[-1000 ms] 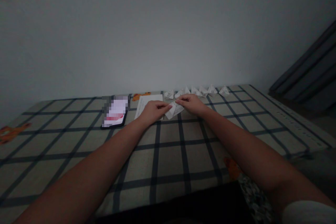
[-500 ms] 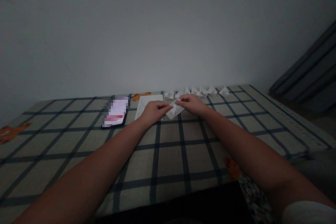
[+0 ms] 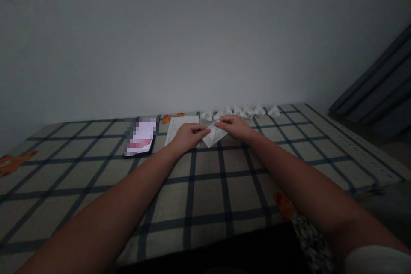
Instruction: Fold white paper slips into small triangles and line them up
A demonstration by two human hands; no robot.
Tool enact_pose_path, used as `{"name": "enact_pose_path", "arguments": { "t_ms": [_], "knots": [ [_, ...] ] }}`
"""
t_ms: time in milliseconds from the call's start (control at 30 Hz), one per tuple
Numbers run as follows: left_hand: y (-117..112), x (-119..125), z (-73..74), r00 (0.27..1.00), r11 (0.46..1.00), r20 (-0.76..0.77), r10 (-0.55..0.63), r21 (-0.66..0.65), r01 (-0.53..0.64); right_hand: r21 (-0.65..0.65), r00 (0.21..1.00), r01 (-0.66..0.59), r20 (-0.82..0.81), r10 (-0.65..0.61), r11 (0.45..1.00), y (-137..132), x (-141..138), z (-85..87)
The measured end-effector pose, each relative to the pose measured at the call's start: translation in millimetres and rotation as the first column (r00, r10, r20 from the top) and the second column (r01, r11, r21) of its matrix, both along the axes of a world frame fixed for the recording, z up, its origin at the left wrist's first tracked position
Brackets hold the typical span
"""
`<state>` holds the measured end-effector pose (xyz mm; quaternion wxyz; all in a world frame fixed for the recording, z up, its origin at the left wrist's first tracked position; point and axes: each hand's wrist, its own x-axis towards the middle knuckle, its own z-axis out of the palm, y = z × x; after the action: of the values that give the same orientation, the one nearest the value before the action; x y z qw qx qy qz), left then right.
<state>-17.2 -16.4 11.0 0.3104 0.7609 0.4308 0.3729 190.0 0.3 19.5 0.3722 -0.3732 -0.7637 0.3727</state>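
A small folded piece of white paper (image 3: pixel 212 136) is pinched between my two hands above the checked cloth. My left hand (image 3: pixel 190 136) grips its left side, thumb on top. On its upper right side, my right hand (image 3: pixel 235 126) is closed with thumb and fingers on the paper. A diagonal crease crosses the paper's face. Just behind my hands stands a row of several folded white paper shapes (image 3: pixel 259 111) with pointed tops. Flat sheets of printed paper (image 3: pixel 175 125) lie beside my left hand, partly covered by it.
A phone (image 3: pixel 141 137) with a lit, blurred screen lies left of the paper sheets. The checked cloth (image 3: pixel 205 197) covers the surface up to a pale wall (image 3: pixel 192 43). A dark curtain (image 3: pixel 382 77) hangs at the right.
The folded paper has tilted slightly, showing more of its face and its lower right edge. Both hands keep their grip in nearly the same place.
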Motion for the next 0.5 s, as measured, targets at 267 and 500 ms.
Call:
{"name": "enact_pose_path", "arguments": {
  "t_ms": [267,500],
  "knots": [
    [-0.4,0.6,0.0,1.0,0.995,0.017,-0.012,-0.095,0.013,-0.024,0.999,0.024,-0.047,-0.025,0.999,1.0,-0.3,-1.1],
    [-0.1,2.1,-1.9,0.996,0.995,0.088,0.022,-0.103,-0.013,-0.031,0.998,0.049,-0.035,-0.05,0.998,0.3,-1.5,-0.5]
  ]
}}
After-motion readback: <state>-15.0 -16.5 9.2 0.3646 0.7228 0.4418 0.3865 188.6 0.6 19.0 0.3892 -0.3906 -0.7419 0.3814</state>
